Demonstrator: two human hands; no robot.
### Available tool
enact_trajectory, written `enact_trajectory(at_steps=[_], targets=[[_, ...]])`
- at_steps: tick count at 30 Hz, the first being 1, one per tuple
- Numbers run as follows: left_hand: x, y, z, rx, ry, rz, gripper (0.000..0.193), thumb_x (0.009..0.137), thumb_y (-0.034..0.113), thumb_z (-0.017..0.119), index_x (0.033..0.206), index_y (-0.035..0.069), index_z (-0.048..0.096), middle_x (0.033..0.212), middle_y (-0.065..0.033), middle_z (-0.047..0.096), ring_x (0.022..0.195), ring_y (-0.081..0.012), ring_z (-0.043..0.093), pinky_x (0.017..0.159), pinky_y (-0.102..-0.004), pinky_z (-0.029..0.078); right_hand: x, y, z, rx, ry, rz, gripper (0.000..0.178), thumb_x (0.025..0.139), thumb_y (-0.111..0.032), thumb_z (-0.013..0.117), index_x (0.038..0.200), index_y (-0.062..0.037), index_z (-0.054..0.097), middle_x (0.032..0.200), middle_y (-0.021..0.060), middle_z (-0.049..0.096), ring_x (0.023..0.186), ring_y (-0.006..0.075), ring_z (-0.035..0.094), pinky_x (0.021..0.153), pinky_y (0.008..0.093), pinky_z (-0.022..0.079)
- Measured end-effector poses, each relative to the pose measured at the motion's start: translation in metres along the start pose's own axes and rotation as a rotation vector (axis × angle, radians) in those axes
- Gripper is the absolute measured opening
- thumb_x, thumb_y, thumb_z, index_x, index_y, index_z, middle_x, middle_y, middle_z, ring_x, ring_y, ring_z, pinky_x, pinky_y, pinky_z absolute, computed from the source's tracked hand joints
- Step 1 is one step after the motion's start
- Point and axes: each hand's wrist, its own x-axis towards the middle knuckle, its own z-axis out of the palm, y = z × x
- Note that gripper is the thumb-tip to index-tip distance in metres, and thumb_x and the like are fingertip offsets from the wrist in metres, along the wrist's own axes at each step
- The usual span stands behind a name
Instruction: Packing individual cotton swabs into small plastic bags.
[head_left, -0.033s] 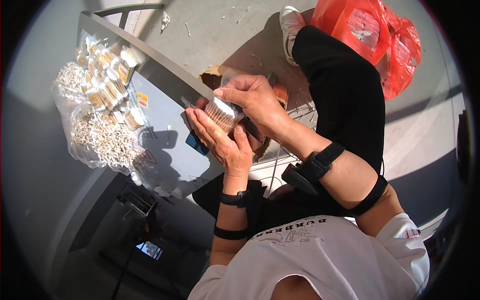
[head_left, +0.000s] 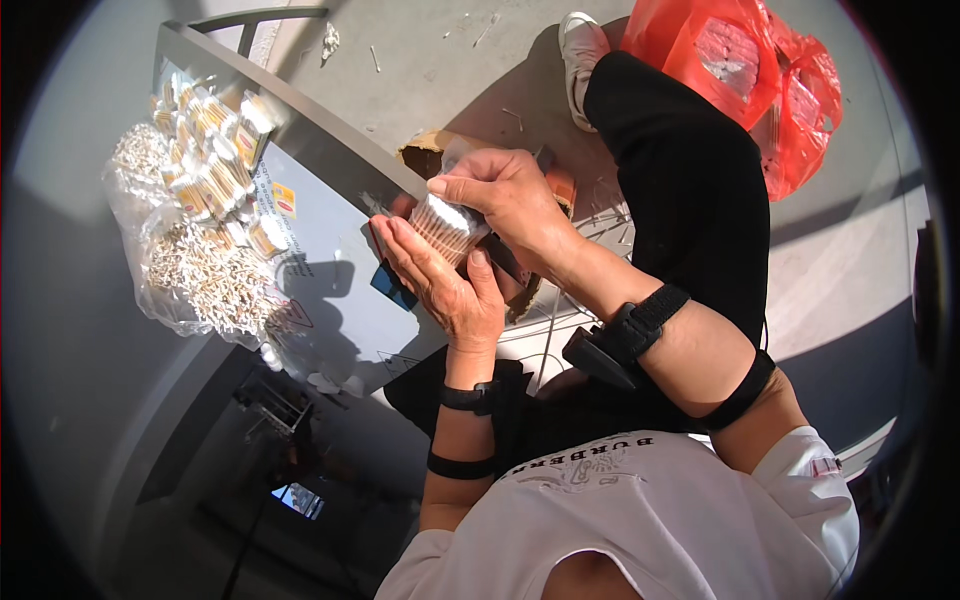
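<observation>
A clear pack of cotton swabs (head_left: 447,232) sits between my hands, with white tips at its upper end and light brown sticks below. My left hand (head_left: 450,290) holds it from the lower left, fingers long on one side and thumb on the other. From the upper right, my right hand (head_left: 515,205) is closed, its thumb and fingers pinching the clear plastic at the tip end. The right fingertips are partly hidden. Under the hands, a torn cardboard box (head_left: 425,148) shows in part.
A grey table (head_left: 345,245) at left bears loose cotton swabs (head_left: 205,275) on clear plastic and a heap of filled packs (head_left: 210,150). A small blue piece (head_left: 392,287) lies near my left hand. Red plastic bags (head_left: 700,60) stand on the floor at upper right. Swabs litter the floor.
</observation>
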Motion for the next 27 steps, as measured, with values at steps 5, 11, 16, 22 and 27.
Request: enact_trajectory(at_steps=[5,11,16,22,27], targets=[[0.001,0.004,-0.003,0.058,-0.035,0.0,0.08,0.098,0.049,0.04,0.15,-0.005,0.013,0.156,-0.0277,0.012,0.143,-0.0445,0.018,0.115,-0.0523,0.015,0.001,0.003,0.002,-0.026,0.025,-0.028,0.014,0.085,-0.011,0.074,0.079,-0.0009,0.066,0.072,0.0021,0.066,0.066,0.0068,0.058,0.061,0.0233,0.046],[0.002,0.005,-0.003,0.046,-0.04,-0.003,0.08,0.098,0.047,0.042,0.151,-0.003,0.01,0.156,-0.0263,0.011,0.145,-0.0419,0.015,0.117,-0.0493,0.014,-0.015,-0.001,0.001,0.006,0.077,0.087,0.016,0.09,-0.015,0.068,0.083,-0.0007,0.066,0.077,0.0038,0.066,0.069,0.0071,0.058,0.061,0.0233,0.047],[0.002,0.003,-0.002,0.061,-0.019,0.008,0.082,0.097,0.05,0.042,0.15,-0.005,0.013,0.156,-0.0276,0.012,0.143,-0.0443,0.018,0.115,-0.0521,0.016,-0.034,-0.011,-0.009,0.04,0.13,0.273,0.013,0.09,-0.016,0.066,0.086,-0.0032,0.066,0.074,0.0004,0.06,0.062,0.0077,0.053,0.057,0.0209,0.043],[0.001,0.005,-0.002,0.077,-0.043,-0.013,0.083,0.098,0.051,0.041,0.15,-0.006,0.012,0.156,-0.0281,0.012,0.143,-0.0442,0.017,0.115,-0.0519,0.016,-0.036,-0.011,-0.009,0.092,0.117,0.283,0.013,0.089,-0.015,0.068,0.083,-0.0051,0.063,0.072,-0.0004,0.058,0.059,0.0073,0.051,0.052,0.0207,0.041],[0.002,0.006,-0.002,0.083,-0.05,0.009,0.081,0.098,0.048,0.042,0.152,-0.002,0.009,0.157,-0.0263,0.011,0.145,-0.0415,0.015,0.116,-0.0488,0.016,-0.03,-0.006,-0.008,0.087,0.168,0.289,0.01,0.087,-0.01,0.07,0.082,-0.0058,0.062,0.073,-0.0006,0.059,0.059,0.0079,0.052,0.052,0.021,0.041]])
